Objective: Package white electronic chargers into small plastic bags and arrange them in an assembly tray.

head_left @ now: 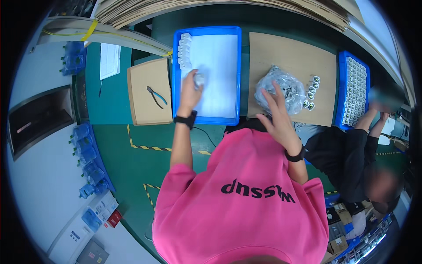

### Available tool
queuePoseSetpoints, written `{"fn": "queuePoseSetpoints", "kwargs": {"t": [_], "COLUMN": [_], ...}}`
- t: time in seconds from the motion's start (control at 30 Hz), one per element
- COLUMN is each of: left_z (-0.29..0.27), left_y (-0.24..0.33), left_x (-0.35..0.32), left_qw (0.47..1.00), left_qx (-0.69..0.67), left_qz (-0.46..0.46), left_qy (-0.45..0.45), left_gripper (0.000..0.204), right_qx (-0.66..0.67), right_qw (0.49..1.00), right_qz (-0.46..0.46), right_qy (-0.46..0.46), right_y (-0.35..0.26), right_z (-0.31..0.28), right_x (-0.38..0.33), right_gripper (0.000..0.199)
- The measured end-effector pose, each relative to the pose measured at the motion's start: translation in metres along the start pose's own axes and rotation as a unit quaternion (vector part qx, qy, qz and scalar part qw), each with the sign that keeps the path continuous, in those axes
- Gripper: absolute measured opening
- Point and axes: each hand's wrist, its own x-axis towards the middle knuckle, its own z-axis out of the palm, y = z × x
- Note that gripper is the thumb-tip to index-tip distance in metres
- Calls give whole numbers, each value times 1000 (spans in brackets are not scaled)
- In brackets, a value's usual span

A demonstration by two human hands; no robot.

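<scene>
Left hand (189, 93) had a blurry part (199, 79) pinched over the tray (239, 75), right hand (281, 124) was spread empty, so going gentle seemed smart.

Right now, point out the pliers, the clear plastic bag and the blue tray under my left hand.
Pliers (153, 93), head view: near the pivot.
Clear plastic bag (291, 91), head view: toward its middle.
White-lined blue tray (239, 75), head view: its right rim.
</scene>
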Motion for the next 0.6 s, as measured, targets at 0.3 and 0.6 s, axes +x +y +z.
{"fn": "queuePoseSetpoints", "kwargs": {"t": [0.3,0.6], "left_z": [-1,16], "left_y": [-72,-65], "left_x": [34,28], "left_qw": [970,936], "left_qx": [241,348], "left_qz": [-39,-42], "left_qy": [-14,26], "left_gripper": [45,44], "right_qx": [-73,-93], "right_qw": [978,975], "right_qz": [194,202], "right_qy": [3,7], "right_y": [42,46], "right_z": [-13,-10], "right_x": [-57,-71], "right_gripper": [43,39]}}
